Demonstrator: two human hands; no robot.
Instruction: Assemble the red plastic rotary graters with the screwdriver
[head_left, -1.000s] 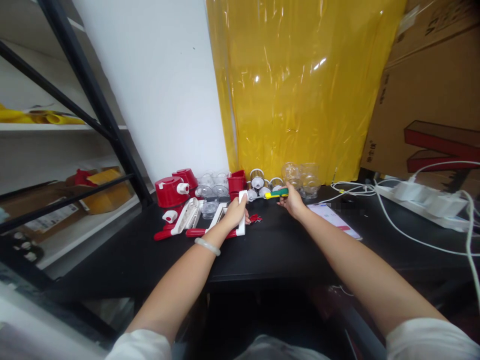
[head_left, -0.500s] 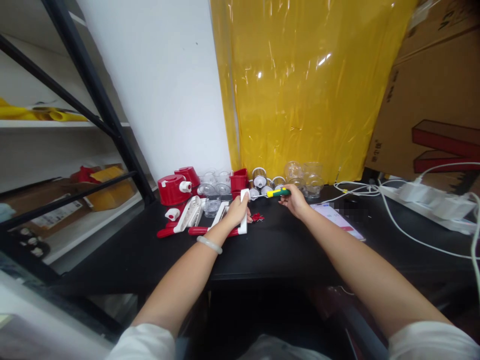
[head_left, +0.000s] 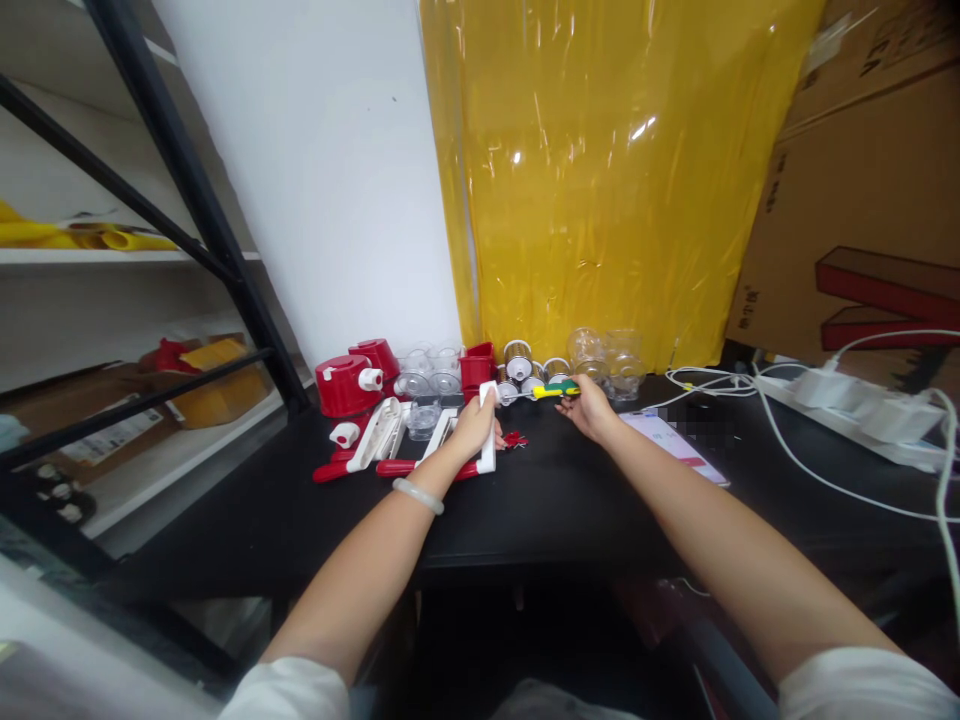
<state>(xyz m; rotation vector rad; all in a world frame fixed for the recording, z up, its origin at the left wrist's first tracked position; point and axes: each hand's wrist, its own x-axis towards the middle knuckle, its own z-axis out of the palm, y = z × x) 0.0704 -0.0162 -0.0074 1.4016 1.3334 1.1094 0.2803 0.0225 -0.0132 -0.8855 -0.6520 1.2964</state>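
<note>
"Now, the state of grip?"
"Left hand [head_left: 472,426]: closed around a white part [head_left: 488,457]. Right hand [head_left: 591,408]: gripping a green-and-yellow screwdriver [head_left: 555,391], at the part's three o'clock."
"Likely fault?"
"Slippage, should the screwdriver tilt."

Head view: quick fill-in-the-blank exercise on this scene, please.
The left hand grips a ____ plastic part.
The right hand holds a screwdriver whose handle is yellow and ____.
A pale bangle circles the ____ arm.
The translucent sheet behind the table is ____.

Missing words: white; green; left; yellow.
</note>
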